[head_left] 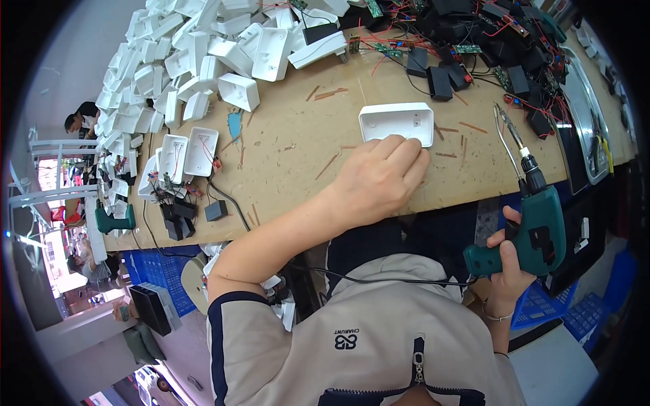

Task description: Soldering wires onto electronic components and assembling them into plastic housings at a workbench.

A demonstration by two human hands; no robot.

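A white rectangular plastic case (396,120) sits on the table in front of me, its open side up and small holes in its floor. My left hand (383,177) is closed at the case's near wall, fingers curled over the rim; the fingertips are partly hidden. On the right, my right hand (511,260) grips a green soldering gun (545,227). Its metal tip and the thin curved tube beside it point up and away over the table's edge, apart from the case.
White plastic cases (271,54) are heaped at the far left. Black boxes with red wires and circuit boards (467,49) fill the far right. Brown strips (327,166) litter the tabletop (291,183). Another green tool (115,218) lies left; a metal-rimmed tray (589,122) is right.
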